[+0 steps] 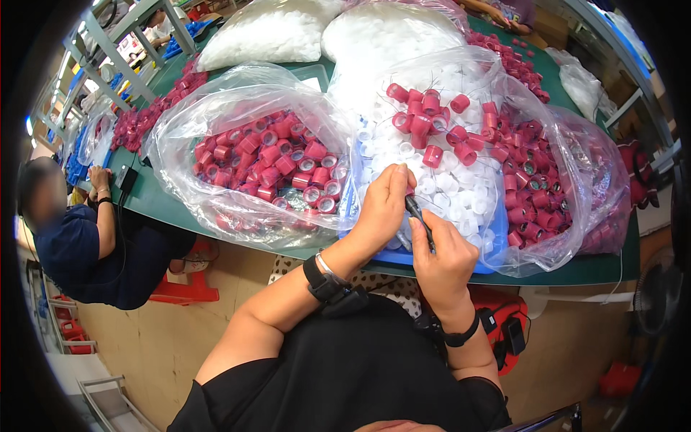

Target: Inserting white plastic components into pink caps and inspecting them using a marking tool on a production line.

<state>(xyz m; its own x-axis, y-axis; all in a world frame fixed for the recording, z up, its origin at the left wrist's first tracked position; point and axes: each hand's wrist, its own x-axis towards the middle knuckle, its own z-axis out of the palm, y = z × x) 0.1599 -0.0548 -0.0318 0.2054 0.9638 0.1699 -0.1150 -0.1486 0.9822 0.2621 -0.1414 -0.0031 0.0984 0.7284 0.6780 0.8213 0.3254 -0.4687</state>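
Along the green table [162, 196], the clear bag [175, 137] of red cylinders stands beside the blue tray [499, 229], heaped with white plastic parts [446, 183]; working above that tray's near edge seems sensible, since anything dropped would likely land there. The left hand [380, 209] pinches a small reddish piece [410, 191], mostly hidden by fingers; a steady pinch helps. The right hand [445, 261] grips a slim black tool [419, 217], best kept in line with the piece and pressed gently, clear of the fingertips.
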